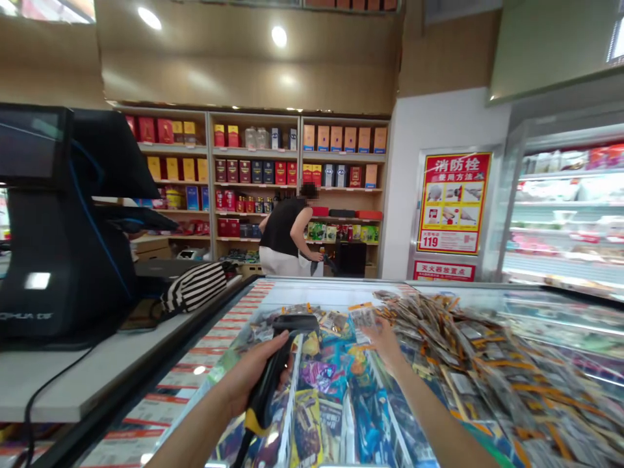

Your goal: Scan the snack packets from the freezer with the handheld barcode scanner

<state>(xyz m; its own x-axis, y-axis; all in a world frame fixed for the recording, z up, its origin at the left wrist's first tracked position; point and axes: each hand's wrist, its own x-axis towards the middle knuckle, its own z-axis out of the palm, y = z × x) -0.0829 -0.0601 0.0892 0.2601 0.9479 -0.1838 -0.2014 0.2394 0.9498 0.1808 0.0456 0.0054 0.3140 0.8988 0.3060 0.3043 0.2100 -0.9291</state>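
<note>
Left hand (251, 380), fingers wrapped tight around the grip of a black handheld barcode scanner with yellow trim (287, 338), held above a glass-topped chest freezer (273, 289). Right hand (385, 341), fingers pinching a small clear packet with a printed label (361, 315) just beside the scanner's head. Heap of orange-striped packets (468, 344) to the right. Black checkout terminal (58, 227) on the white table (82, 377); another person (287, 234) stands at the shelves.

I see a black till terminal (58, 227) on the counter (88, 380), a striped pouch (195, 287) at its far edge. A person (287, 234) bends by the back shelves (253, 153).
</note>
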